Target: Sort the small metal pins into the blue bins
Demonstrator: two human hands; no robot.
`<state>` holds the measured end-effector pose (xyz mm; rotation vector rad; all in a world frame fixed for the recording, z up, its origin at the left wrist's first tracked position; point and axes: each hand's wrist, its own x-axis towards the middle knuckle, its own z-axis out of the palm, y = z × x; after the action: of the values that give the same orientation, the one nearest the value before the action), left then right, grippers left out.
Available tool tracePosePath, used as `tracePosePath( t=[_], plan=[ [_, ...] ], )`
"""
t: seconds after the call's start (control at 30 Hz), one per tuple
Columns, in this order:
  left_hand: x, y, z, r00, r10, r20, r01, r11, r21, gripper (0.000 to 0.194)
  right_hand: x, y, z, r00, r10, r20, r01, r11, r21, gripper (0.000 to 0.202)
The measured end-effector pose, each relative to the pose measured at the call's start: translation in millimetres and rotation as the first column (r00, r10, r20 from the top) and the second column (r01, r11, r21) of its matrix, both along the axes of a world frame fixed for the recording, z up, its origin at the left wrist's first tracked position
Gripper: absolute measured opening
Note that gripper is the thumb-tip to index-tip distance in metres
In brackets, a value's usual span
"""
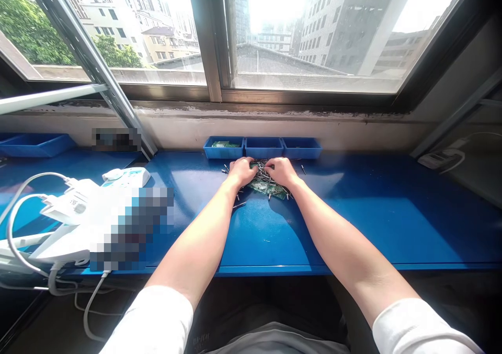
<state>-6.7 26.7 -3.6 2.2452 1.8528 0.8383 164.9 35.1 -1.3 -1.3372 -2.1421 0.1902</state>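
A pile of small, thin metal pieces (260, 169), silvery and dark, lies on the blue worktop between my two hands. Crumpled green-tinted plastic (267, 187) shows under and in front of the pile. My left hand (242, 171) is at the pile's left side, fingers curled in and touching it. From the right, my right hand (281, 170) reaches into the pile with thumb and fingers pinched together. What either hand grips is too small or hidden to make out. A few loose pieces lie around, one dark thin piece (239, 205) closer to me.
Three blue bins stand behind the pile: a left bin (223, 154) holding green-tinted plastic, a middle bin (264, 152) and a right bin (301, 152). White power strips (129, 176) with plugs and cables occupy the left. A metal post (129, 113) rises at back left, before a window.
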Motion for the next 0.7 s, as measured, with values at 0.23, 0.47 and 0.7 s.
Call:
tracePosePath(
  t=[0.23,0.47,0.7],
  plan=[
    [1.1,-3.4,4.3,1.0,-0.007,0.0,0.007,1.0,0.02,0.034,-0.8,0.0,-1.1,1.0,0.002,-0.029,0.0,0.998,0.066,0.018],
    [5.7,-11.1,9.7,0.991,-0.119,0.057,0.109,0.982,0.152,0.029,-3.9,-3.3,5.8,0.983,0.012,-0.181,0.016,0.989,0.148,0.019],
    [6.4,-11.5,13.4,0.977,-0.195,0.085,0.18,0.971,0.158,0.024,-7.6,-10.0,14.9,0.911,-0.015,-0.412,-0.008,0.999,-0.053,0.021]
  ],
)
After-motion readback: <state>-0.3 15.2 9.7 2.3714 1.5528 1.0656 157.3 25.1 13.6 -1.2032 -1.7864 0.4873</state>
